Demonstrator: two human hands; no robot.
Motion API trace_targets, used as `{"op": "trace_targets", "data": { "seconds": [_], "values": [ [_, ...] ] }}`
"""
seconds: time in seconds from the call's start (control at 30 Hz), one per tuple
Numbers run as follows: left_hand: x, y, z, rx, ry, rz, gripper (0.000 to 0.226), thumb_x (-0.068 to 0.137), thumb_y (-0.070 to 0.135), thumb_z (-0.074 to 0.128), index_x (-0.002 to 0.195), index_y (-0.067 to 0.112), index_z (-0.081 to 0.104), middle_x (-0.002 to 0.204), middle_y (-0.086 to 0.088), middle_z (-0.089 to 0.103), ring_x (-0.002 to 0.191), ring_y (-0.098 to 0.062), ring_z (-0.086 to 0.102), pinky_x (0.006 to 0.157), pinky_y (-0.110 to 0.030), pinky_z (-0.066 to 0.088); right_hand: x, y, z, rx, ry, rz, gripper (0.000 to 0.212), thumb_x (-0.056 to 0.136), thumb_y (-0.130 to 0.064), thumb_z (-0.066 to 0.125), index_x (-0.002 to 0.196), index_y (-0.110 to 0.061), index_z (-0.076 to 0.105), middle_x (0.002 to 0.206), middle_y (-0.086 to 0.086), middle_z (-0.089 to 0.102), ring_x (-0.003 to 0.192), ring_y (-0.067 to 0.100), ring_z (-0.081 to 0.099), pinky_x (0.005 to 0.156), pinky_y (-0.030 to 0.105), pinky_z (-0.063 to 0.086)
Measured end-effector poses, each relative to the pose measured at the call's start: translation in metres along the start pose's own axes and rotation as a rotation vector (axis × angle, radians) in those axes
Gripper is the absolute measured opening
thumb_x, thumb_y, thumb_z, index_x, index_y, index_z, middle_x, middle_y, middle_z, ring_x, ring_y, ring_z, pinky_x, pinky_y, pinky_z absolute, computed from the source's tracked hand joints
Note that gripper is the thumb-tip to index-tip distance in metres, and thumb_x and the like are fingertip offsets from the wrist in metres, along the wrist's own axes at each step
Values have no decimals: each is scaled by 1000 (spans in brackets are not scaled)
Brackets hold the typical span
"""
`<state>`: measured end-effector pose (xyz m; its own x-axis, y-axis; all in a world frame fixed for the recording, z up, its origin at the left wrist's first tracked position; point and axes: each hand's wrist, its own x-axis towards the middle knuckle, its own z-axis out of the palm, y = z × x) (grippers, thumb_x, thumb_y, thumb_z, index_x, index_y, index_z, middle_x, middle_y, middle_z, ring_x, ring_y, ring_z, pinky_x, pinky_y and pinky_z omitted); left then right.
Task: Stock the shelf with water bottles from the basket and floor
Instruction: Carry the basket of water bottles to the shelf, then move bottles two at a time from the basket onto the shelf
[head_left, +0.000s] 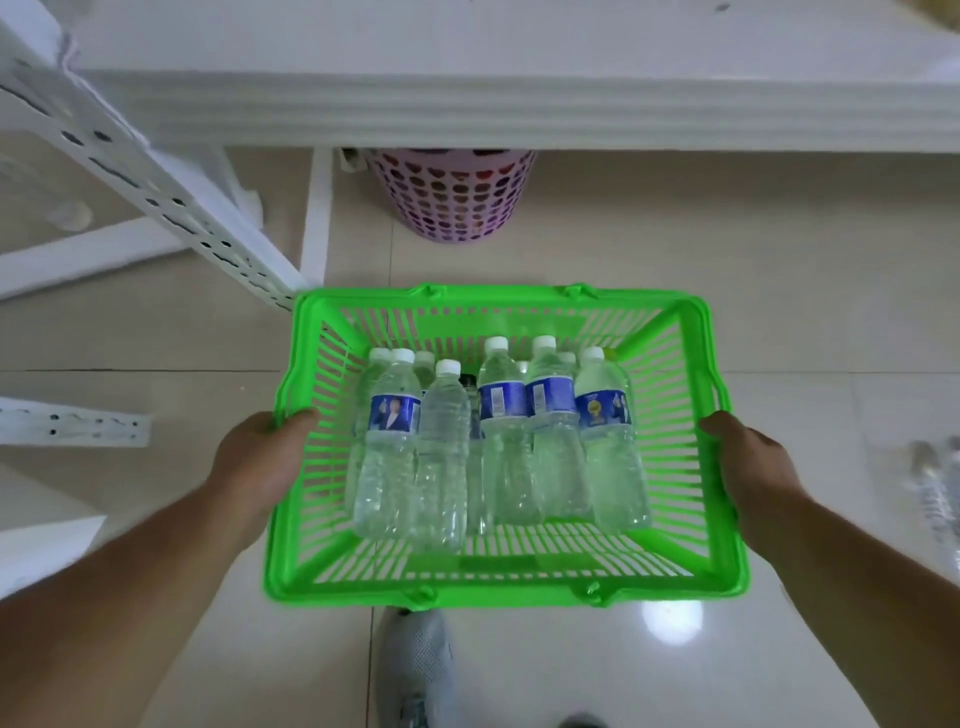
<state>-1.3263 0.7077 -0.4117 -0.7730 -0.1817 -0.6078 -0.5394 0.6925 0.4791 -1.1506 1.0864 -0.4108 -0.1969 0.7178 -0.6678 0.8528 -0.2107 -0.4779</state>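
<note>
A bright green slatted plastic basket (498, 590) hangs over the tiled floor in front of me. Several clear water bottles (447, 457) with white caps stand inside it, some with blue labels. My left hand (260, 462) grips the basket's left rim, thumb over the edge. On the opposite rim my right hand (748, 467) holds on the same way. The white shelf (467, 119) runs across the top of the view, its front edge above and beyond the basket. More bottles (935, 493) lie blurred on the floor at the far right.
A pink perforated bin (452, 197) stands under the shelf, just beyond the basket. White perforated shelf uprights (171, 208) slant down at the left, with other white rack parts (72, 426) on the floor. My grey shoe (415, 670) is below the basket.
</note>
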Motion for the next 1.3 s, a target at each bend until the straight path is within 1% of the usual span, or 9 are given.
{"op": "trace_targets", "data": {
  "seconds": [0.17,0.27,0.37,0.53,0.77,0.9,1.0,1.17,1.3],
  "values": [
    [-7,-3,-17,12,-110,-52,43,80,55,63,85,12,69,90,-7,73,85,-28,68,87,-44,54,-21,1,-16,-150,-57,-52,31,92,-32,62,106,-5,69,92,17,68,76,29,59,69,35,46],
    [-29,6,-29,-6,-97,-84,68,69,61,67,119,15,65,115,-7,71,103,-27,67,98,-42,50,-48,2,-25,-464,-8,-185,46,88,-33,69,127,-9,60,114,15,69,100,33,65,86,41,50],
    [-66,19,-40,68,31,-14,62,85,34,71,136,7,48,138,-13,55,122,-30,55,100,-37,42,-97,-4,-30,-572,54,-327,46,85,-25,71,126,-8,59,120,17,67,110,36,63,91,41,50],
    [-115,26,-52,31,-95,31,60,74,44,65,126,17,54,126,-4,61,110,-23,61,95,-39,49,-174,-16,-18,-624,-273,-217,48,91,-34,66,134,-15,54,133,5,61,120,26,59,93,29,43],
    [-147,18,-62,88,-232,23,57,84,36,69,133,15,49,132,-8,55,110,-25,60,97,-39,48,-231,-43,17,-585,-460,-159,54,91,-42,63,137,-17,49,128,2,63,113,21,61,88,28,48],
    [-154,6,-63,100,-294,-9,63,85,36,69,138,13,46,137,-11,53,117,-26,59,100,-37,46,-237,-58,32,-566,-419,-118,60,90,-45,64,139,-14,48,100,-3,63,110,24,62,91,30,47],
    [-150,7,-63,75,-310,-16,66,84,37,70,140,13,44,138,-11,53,119,-26,58,101,-37,46,-234,-68,40,-553,-409,-116,66,87,-49,65,140,-14,48,115,4,67,109,26,63,94,34,49],
    [-133,18,-62,61,-317,6,71,82,41,70,142,15,42,140,-8,50,121,-26,56,101,-39,47,-224,-86,54,-448,-415,-82,65,87,-50,66,140,-16,46,97,2,69,72,17,62,66,26,50],
    [-117,22,-51,68,-299,9,74,81,43,72,142,15,41,141,-8,49,122,-26,55,101,-40,47,-205,-94,75,-382,-425,-85,70,83,-54,67,141,-19,46,93,5,71,64,18,60,70,35,53]
  ]
}}
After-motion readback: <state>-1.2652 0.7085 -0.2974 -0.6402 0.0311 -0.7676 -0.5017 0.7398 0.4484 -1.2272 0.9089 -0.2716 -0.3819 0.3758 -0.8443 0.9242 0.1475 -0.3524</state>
